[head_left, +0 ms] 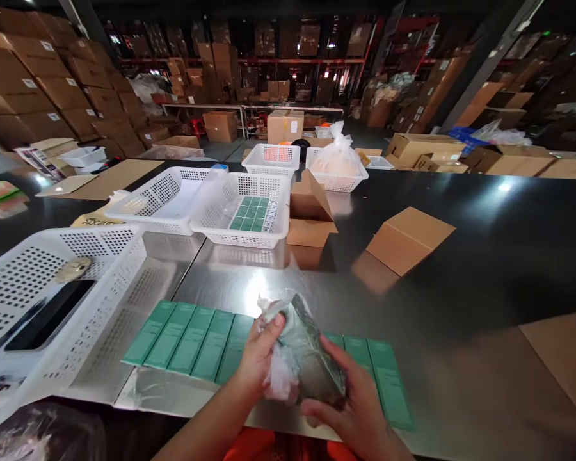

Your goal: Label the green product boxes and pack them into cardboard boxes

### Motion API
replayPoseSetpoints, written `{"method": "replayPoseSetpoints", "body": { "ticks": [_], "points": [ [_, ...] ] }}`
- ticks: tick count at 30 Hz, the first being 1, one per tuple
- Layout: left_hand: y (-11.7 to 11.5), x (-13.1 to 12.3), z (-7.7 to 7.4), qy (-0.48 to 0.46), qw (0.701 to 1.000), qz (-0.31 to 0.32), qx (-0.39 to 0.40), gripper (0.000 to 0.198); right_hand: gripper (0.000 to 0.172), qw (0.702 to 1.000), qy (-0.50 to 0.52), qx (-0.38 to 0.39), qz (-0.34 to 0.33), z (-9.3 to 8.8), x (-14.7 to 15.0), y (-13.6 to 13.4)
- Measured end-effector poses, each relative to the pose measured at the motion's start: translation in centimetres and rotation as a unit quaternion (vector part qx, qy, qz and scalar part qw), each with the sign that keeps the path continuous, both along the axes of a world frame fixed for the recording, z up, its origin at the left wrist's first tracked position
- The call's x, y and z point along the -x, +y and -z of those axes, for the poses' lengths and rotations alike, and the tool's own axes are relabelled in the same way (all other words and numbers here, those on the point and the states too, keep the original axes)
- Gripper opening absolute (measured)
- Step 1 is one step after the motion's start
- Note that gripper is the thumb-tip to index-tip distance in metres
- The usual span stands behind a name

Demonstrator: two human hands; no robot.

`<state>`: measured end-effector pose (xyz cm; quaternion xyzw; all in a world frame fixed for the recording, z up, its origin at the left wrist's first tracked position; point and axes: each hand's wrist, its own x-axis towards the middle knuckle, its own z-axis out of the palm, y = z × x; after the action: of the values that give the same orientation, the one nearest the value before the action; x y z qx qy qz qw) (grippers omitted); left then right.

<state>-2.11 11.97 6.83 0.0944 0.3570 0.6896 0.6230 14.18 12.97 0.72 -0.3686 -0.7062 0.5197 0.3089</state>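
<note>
Above the table's front edge, a dark green package in clear plastic (312, 352) is held between both hands. My left hand (262, 355) pinches the crumpled plastic at the package's left side, thumb on top. My right hand (348, 390) grips its lower right side, with the thumb below and the fingers along the far edge. Behind and beside the hands, several slim green boxes (185, 336) lie in a row on the steel table (240, 275); the package and hands hide the middle of the row.
A white basket (96, 320) with a black device stands at left. Another basket (240, 240) holds small green boxes and labels. Beside it is an open carton (310, 211); a folded cardboard piece (410, 240) lies further right. A bagged bundle (336, 157) sits in a back basket.
</note>
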Motion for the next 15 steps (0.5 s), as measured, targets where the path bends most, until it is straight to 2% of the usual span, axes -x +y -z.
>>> {"method": "replayPoseSetpoints", "body": {
  "ticks": [2, 4, 8, 11, 13, 14, 15],
  "points": [
    [-0.6, -1.1, 0.8, 0.011, 0.998, 0.058, 0.018, 0.055, 0.085, 0.992, 0.013, -0.069, 0.101, 0.7, -0.5, 0.1],
    [-1.2, -1.8, 1.7, 0.027, 0.993, 0.112, 0.038, 0.056, 0.082, 0.981, -0.003, -0.118, 0.152, 0.2, -1.0, 0.6],
    [-1.6, -1.9, 2.0, 0.106, 0.982, 0.155, 0.001, 0.051, 0.073, 0.984, -0.035, -0.130, 0.117, -3.6, -2.6, 2.3],
    [-1.8, -2.2, 1.5, 0.202, 0.936, 0.285, -0.051, 0.045, 0.050, 0.988, -0.012, -0.122, 0.100, -6.6, -4.1, 2.9],
    [-2.1, -2.8, 1.5, 0.233, 0.905, 0.345, -0.086, 0.043, 0.039, 0.995, -0.001, -0.075, 0.063, -7.7, -4.7, 2.7],
    [-2.3, -3.3, 1.6, 0.245, 0.895, 0.358, -0.100, 0.045, 0.040, 0.996, 0.016, -0.043, 0.070, -8.0, -5.0, 2.6],
    [-2.6, -3.7, 1.8, 0.264, 0.886, 0.366, -0.107, 0.049, 0.041, 0.993, 0.046, -0.008, 0.107, -8.0, -5.3, 2.6]
  ]
}}
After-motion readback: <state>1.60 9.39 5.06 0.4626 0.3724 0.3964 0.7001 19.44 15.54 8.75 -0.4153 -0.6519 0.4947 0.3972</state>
